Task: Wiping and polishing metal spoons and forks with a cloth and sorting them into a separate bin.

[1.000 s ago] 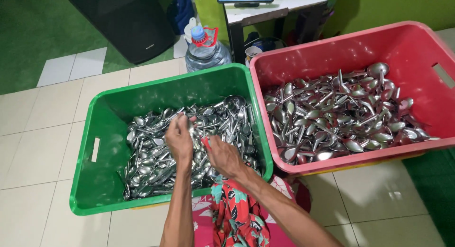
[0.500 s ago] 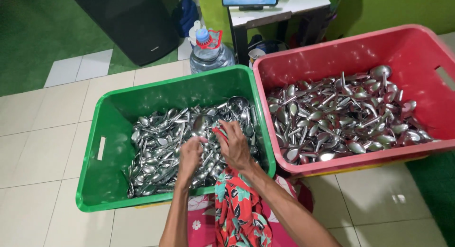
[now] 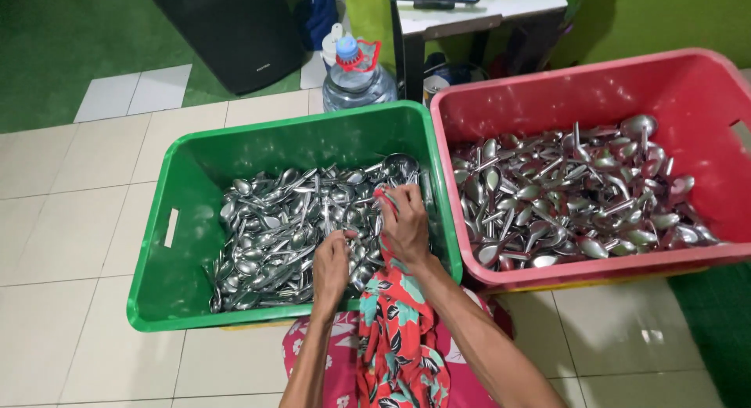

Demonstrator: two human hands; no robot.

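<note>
Both hands in green crate (image 3: 184, 220) of spoons (image 3: 274, 228), left hand (image 3: 330, 269) curled on spoons, right hand (image 3: 404, 224) gripping some, red crate (image 3: 704, 87) beside.

Bright, even overhead light — glare glints off the spoons (image 3: 289, 220) — sharp focus, soft shadows.
</note>
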